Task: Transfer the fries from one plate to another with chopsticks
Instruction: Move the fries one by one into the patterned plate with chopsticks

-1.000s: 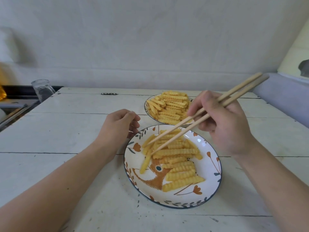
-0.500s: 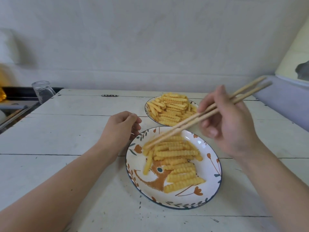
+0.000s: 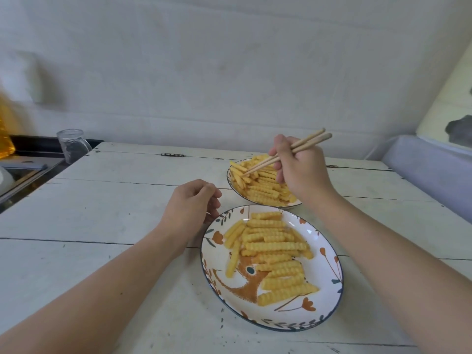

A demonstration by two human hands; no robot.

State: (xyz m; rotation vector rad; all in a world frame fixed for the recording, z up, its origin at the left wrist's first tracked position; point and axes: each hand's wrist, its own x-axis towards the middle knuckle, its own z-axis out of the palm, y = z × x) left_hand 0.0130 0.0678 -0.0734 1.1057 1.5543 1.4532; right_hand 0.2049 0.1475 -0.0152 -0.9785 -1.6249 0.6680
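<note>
Standing at the far left edge, just off the white plank table (image 3: 107, 208), we see a clear glass jar (image 3: 72, 144) on a dark counter. Moving right, our left hand (image 3: 190, 204) rests on the tabletop just beside the near plate (image 3: 329, 290), its fingers loosely curled and holding nothing; we cannot tell whether they touch the rim. That near plate, white with a dark blue rim and orange flower and animal decoration, carries crinkle-cut fries (image 3: 270, 254) laid mostly crosswise in rows, with a few standing lengthwise along their left side. Behind it, near but apart, sits the far plate (image 3: 229, 180), heaped with a larger pile of fries (image 3: 260, 186). Our right hand (image 3: 301, 169) hovers over the far plate's right side and grips a pair of wooden chopsticks (image 3: 286, 152), fingers curled round them. The chopsticks slope down to the left, their tips close together and reaching the left part of the far pile.
</note>
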